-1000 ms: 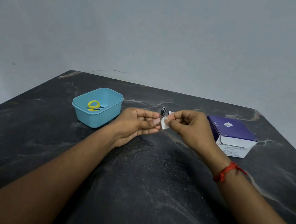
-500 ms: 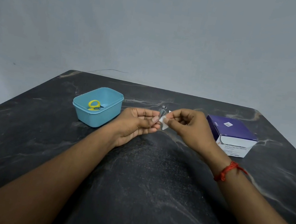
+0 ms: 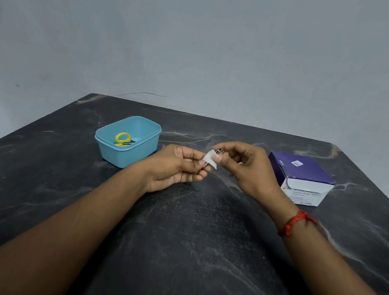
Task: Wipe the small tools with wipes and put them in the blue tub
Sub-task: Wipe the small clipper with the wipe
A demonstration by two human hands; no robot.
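Both hands above mid-worktop (image 3: 172, 246). Left hand (image 3: 180, 168) pinches the metal tool's (image 3: 220, 151) lower end; right hand (image 3: 243, 170) pinches the wipe (image 3: 210, 159) round it. Tub (image 3: 104, 133) sits left of the hands and apart from them, with yellow scissors (image 3: 122, 138) inside. Purple box (image 3: 301, 174) near right, "BD" readable, other print too small. Worktop's far edge meets the wall.

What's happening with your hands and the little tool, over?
Left hand holds small metal tool. Right hand pinches wipe round it. Blue tub to the left, path looks clear.
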